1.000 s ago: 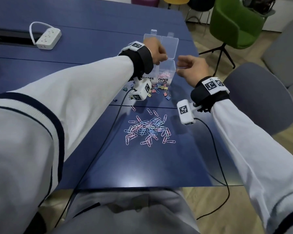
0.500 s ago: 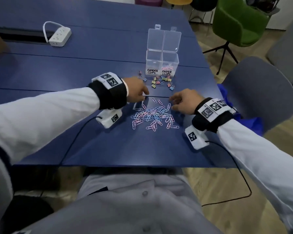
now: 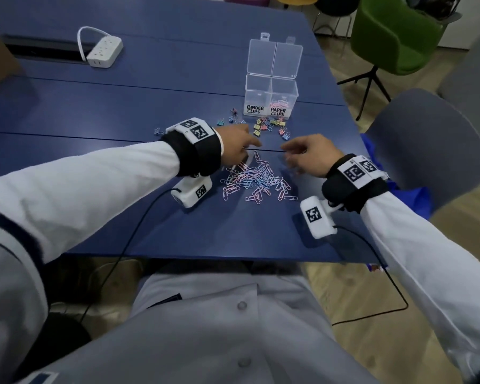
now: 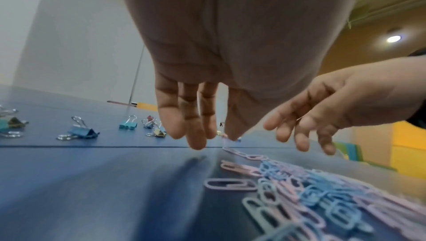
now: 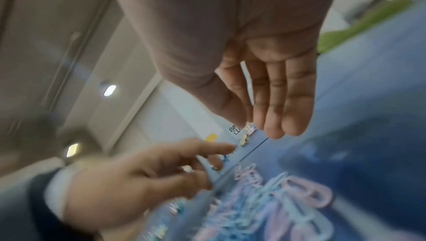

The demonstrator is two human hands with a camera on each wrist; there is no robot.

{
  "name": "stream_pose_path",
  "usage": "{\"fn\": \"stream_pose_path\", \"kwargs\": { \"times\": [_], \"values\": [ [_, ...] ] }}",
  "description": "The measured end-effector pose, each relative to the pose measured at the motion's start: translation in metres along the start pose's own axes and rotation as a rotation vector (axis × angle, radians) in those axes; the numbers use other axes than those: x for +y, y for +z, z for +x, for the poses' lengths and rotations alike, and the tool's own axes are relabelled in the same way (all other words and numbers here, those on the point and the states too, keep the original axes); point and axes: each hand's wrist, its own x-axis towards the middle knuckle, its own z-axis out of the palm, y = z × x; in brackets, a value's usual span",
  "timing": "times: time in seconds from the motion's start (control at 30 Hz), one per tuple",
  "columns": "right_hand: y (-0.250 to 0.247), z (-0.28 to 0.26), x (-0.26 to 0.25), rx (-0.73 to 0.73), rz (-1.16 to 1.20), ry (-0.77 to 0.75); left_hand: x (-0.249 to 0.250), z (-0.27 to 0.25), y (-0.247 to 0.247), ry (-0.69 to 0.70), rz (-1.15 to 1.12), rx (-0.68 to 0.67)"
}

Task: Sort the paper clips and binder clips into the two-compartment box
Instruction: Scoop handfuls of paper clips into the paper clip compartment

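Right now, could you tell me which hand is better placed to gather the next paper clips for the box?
Left, marginally: the left hand has its fingers open right at the paper clips. The right hand, also open, hovers slightly off their edge.

Paper clips (image 3: 257, 180) heaped at frame centre on the table (image 3: 150, 106); binder clips (image 3: 269, 126) scattered behind them, before the two-compartment box (image 3: 270, 99); power strip (image 3: 104, 51) upper left.

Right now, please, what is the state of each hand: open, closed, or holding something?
Left hand: open, fingers straight, holding nothing, above the paper clips.
Right hand: open, fingers straight, holding nothing.
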Motion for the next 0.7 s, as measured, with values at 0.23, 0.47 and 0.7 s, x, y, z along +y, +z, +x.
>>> {"fn": "stream_pose_path", "kwargs": {
  "times": [0.23, 0.47, 0.7],
  "values": [
    [0.026, -0.014, 0.012, 0.105, 0.862, 0.169, 0.021, -0.004, 0.005, 0.221, 0.089, -0.071],
    [0.039, -0.021, 0.022, 0.231, 1.280, 0.226, 0.018, -0.016, 0.011, 0.280, 0.083, -0.037],
    [0.058, -0.016, 0.009, 0.257, 1.333, 0.179, 0.018, -0.007, 0.006, 0.257, 0.054, 0.012]
  ]
}}
